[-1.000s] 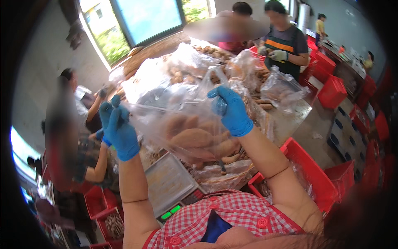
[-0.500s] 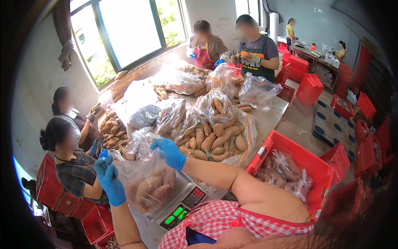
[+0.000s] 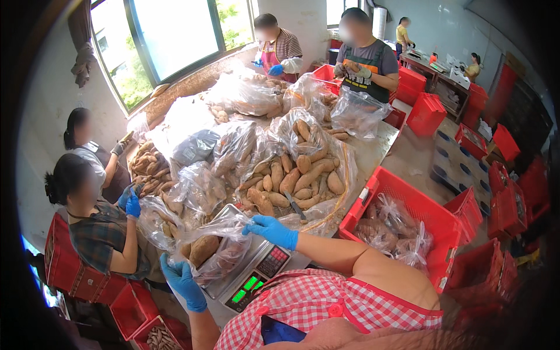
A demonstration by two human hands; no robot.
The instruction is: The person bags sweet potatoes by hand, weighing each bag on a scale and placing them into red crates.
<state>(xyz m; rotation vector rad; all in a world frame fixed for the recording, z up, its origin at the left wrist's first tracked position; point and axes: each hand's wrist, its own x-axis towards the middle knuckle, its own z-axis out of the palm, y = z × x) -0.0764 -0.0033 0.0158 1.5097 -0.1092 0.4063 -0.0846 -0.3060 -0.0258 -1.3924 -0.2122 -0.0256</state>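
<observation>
So right now my left hand [image 3: 182, 284] grips the lower edge of a clear plastic bag [image 3: 213, 248] of sweet potatoes, and my right hand [image 3: 272, 230] pinches its top. It sits on the scale [image 3: 256, 274] at the tabletop's [image 3: 373, 153] edge, looking partly full. Bagged ones fill the red crate [image 3: 408, 201]; a loose heap [image 3: 294, 175] remains.

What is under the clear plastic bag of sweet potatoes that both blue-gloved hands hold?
The clear plastic bag rests on a grey digital scale with green and red displays. The left hand and right hand grip the bag. The bag covers most of the weighing platform.
</observation>
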